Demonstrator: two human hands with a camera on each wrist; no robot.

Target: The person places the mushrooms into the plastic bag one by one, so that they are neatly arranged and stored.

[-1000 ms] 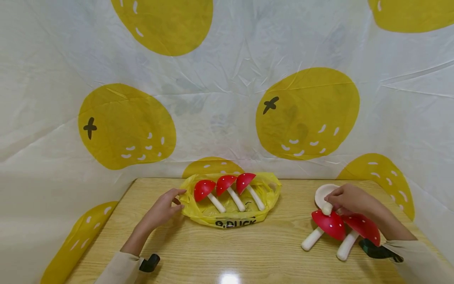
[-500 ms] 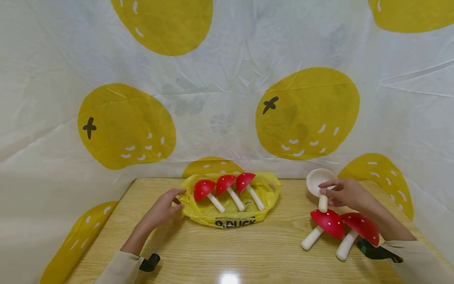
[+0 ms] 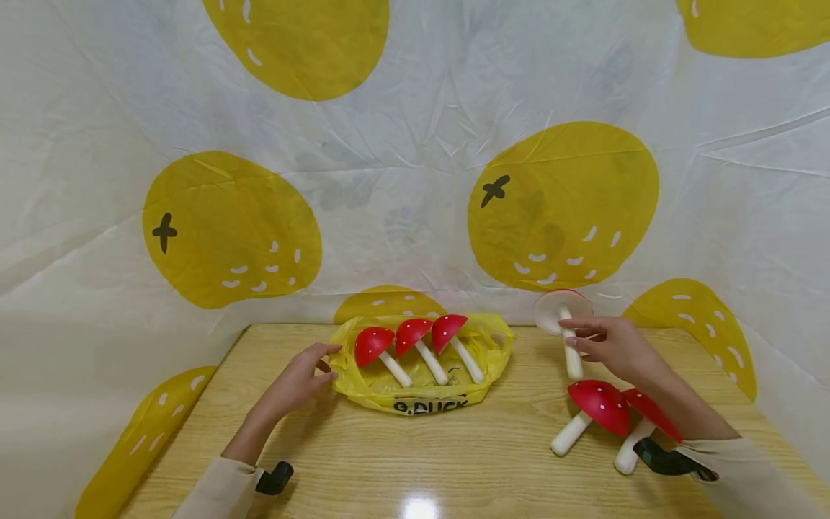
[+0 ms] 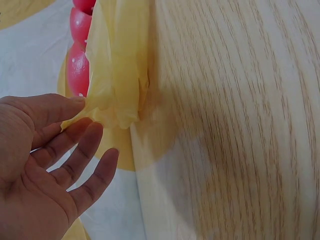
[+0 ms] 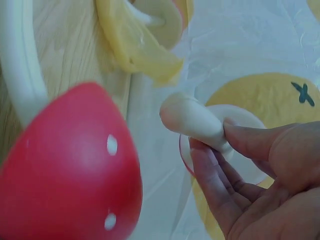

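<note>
Head view: a crinkled, thin plastic bag (image 3: 415, 402), yellow with black lettering, lies open on the wood-grained surface (image 3: 363, 468); it contains three mushrooms (image 3: 413, 337) with smooth, domed, white-spotted red caps and pale rod-like stems. The left grip (image 3: 301, 376) pinches the bag's left edge. The right grip (image 3: 612, 348) grasps the stem of a raised mushroom (image 3: 573, 360), right of the bag. Two loose mushrooms (image 3: 601, 405) lie near it.

Left wrist view: thumb and finger pinch the translucent, folded bag.

Right wrist view: thumb and fingers clasp the round-ended stem.
</note>
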